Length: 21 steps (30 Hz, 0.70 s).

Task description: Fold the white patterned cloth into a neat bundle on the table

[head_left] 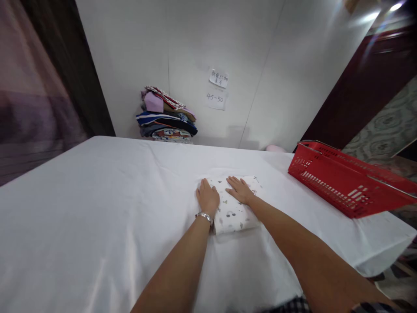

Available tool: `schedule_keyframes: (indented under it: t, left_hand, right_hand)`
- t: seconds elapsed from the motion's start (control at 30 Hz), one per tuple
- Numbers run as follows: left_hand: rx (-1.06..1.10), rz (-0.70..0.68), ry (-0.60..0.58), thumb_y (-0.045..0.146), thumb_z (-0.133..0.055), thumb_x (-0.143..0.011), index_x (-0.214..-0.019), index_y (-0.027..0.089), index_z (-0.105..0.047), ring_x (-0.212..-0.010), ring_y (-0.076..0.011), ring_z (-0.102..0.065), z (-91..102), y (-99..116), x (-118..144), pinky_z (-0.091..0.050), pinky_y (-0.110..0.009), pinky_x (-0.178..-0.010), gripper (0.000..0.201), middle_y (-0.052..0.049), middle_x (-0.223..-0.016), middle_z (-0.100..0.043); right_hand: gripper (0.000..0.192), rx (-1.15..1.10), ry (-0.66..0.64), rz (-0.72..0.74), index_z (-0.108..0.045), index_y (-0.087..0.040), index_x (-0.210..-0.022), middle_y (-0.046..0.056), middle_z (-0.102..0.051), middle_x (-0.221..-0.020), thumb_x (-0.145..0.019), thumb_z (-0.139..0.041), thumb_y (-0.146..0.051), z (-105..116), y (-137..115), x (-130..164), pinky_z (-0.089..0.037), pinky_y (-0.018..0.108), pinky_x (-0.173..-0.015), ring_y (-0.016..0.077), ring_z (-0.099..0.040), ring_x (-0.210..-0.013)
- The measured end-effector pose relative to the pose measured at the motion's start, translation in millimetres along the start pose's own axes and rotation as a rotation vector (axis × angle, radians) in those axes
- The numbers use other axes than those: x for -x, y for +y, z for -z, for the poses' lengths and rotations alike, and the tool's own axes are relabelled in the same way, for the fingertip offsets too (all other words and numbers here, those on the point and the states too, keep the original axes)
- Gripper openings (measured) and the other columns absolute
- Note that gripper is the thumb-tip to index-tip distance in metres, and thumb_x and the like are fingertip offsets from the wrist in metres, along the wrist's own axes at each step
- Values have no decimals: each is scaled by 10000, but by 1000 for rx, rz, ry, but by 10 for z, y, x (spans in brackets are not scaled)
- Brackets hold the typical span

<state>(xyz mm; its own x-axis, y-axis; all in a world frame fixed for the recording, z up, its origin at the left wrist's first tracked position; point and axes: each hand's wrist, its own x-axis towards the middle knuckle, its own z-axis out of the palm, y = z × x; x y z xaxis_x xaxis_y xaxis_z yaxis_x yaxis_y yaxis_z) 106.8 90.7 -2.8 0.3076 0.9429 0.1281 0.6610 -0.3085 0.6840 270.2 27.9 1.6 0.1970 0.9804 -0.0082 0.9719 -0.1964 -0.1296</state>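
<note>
The left hand [207, 198] lies flat at the folded printed cloth's [233, 217] left edge, the right hand [240, 190] flat upon it; uneven pressing might skew the layers.

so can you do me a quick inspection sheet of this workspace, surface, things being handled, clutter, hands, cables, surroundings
Surface: table under a white cover, with some creases.
Things being handled: folded white cloth with a small grey print, lying on the table.
Clutter: red basket at the right end; stack of folded clothes by the far edge, its support unclear; pink item there too, mostly hidden.
Hands: left hand at the cloth's left edge, right hand flat on its upper part; bracelet on the left wrist.
Cables: nothing seen.
Surroundings: pale wall behind; upper note, handwritten; lower note reads "45-50".
</note>
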Motion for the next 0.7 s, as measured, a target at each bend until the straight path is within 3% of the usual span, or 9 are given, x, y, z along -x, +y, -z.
schedule_keyframes:
  t: [0.27, 0.7]
  left_hand:
    - [-40, -5, 27, 242, -337, -883, -1393, 83, -310, -1348, -217, -298, -18, -7, -47, -186, -389, -1118, 534, -146, -1452, -350]
    - [-48, -3, 27, 247, -382, -884, -1382, 112, -337, -1359, -229, -287, -37, -40, -95, -195, -379, -1114, 517, -144, -1453, -349]
  right_hand:
    - [691, -61, 37, 40, -226, -239, -1457, 21, -180, -1526, -889, -180, -630, -32, 23, -28, -52, 442, -1122, 206, -113, -1406]
    - [683, -76, -7, 40, -213, -231, -1458, 27, -143, -1535, -891, -189, -611, -30, 15, -63, -26, 470, -1111, 204, -85, -1407]
